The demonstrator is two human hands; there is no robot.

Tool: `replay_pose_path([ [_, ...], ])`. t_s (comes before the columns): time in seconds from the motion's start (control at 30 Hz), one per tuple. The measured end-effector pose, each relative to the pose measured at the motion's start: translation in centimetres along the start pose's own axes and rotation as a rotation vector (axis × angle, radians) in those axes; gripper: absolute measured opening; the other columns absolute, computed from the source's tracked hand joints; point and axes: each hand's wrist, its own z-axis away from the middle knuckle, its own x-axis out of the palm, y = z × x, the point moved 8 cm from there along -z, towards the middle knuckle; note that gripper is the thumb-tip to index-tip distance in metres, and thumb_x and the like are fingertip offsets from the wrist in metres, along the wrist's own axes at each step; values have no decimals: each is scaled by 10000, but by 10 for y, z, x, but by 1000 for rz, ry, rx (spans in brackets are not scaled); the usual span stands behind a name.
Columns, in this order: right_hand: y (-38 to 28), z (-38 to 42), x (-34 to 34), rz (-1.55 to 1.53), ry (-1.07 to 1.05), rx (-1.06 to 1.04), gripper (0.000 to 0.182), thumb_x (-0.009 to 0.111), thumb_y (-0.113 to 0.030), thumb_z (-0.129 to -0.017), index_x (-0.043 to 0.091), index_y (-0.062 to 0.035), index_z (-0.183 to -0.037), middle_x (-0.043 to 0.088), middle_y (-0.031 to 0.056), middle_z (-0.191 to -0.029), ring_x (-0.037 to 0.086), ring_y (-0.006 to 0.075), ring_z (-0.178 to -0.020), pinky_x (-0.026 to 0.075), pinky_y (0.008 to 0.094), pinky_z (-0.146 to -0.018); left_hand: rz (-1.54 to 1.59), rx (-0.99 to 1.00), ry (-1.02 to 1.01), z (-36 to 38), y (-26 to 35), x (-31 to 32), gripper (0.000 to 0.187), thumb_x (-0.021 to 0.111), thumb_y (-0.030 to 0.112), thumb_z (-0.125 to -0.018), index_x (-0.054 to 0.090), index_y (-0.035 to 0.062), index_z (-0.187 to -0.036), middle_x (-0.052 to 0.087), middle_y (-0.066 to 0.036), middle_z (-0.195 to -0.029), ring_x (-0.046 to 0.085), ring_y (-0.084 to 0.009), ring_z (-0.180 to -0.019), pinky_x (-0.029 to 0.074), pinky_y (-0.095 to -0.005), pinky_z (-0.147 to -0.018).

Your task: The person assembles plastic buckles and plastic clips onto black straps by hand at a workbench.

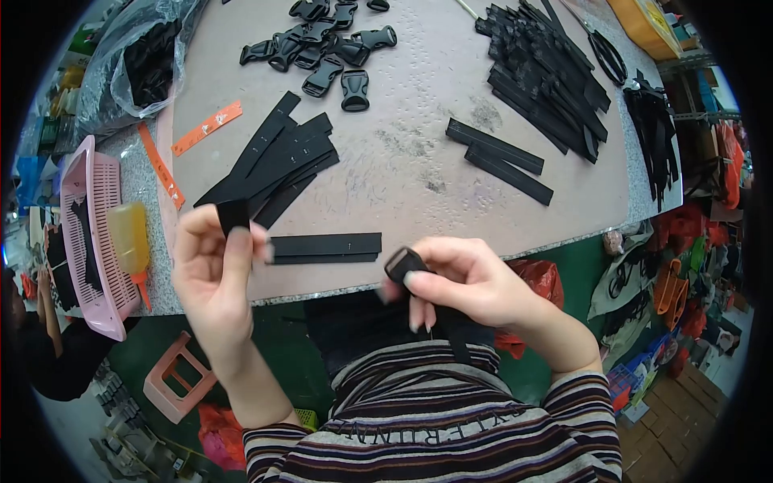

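Between the thumb and fingers of my left hand is the end of a black strap piece, held upright over the table's near left part. My right hand grips a black buckle near the table's front edge, with a black strap hanging below it. Black strips lie flat on the table between my hands. Beyond my left hand, more black strips are fanned out in a pile. Several black buckles lie at the back of the table.
At the back right is a heap of black strips beside black scissors. Two strips lie nearer. On the left are a pink basket, a glue bottle, orange strips and a plastic bag.
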Motion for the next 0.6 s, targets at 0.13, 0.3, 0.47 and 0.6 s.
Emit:
replay_pose_path([
  [0.13,-17,13,13,-85,-212,-82,207,684,-62,-959,668,58,-1127,717,103,-968,685,126,-830,556,252,-761,79,-384,-458,32,-7,38,128,717,18,-877,702,-58,-978,678,-77,-712,529,-49,-501,367,-182,-443],
  [0.3,-15,7,14,-112,-284,-132,200,697,-58,-950,671,53,-1114,706,91,-956,665,119,-864,539,258,-778,542,-746,-624,62,-42,80,163,723,90,-900,703,-52,-979,665,-52,-701,481,-14,-492,303,-174,-430],
  [0.47,-19,9,12,-40,-261,-198,186,687,-66,-960,671,47,-1106,697,69,-952,649,115,-871,523,264,-783,636,-727,-552,62,-45,82,153,714,82,-904,700,-52,-976,663,-46,-716,508,-22,-524,323,-175,-447],
  [0.6,-19,8,12,35,-268,-221,186,692,-60,-952,669,46,-1103,695,66,-958,646,119,-883,517,271,-796,584,-717,-567,63,-38,81,138,715,53,-892,695,-60,-969,662,-50,-727,534,-36,-554,350,-177,-468],
])
